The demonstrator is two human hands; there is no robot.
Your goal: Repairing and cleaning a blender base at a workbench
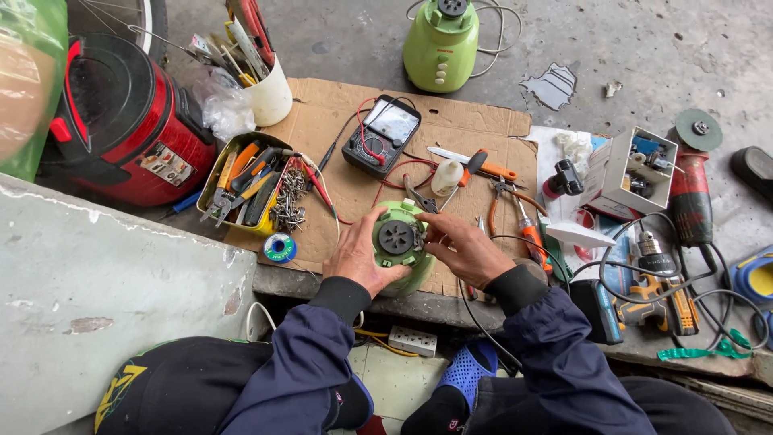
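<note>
Your left hand [354,259] cups the side of the green blender base [400,246], gripping it at the near edge of the cardboard sheet [475,129]. Your right hand [463,251] holds its other side, fingertips curled at the black coupling (on its top). A multimeter [381,133] lies farther up the cardboard.

Meter [382,134] up on the cardboard [475,121] — black case, pale rectangular dial window facing up. Left of it, a red cooker [129,121] carries a small rectangular label [166,163], white and dark. Far right — an open white box [640,169], small parts inside.
</note>
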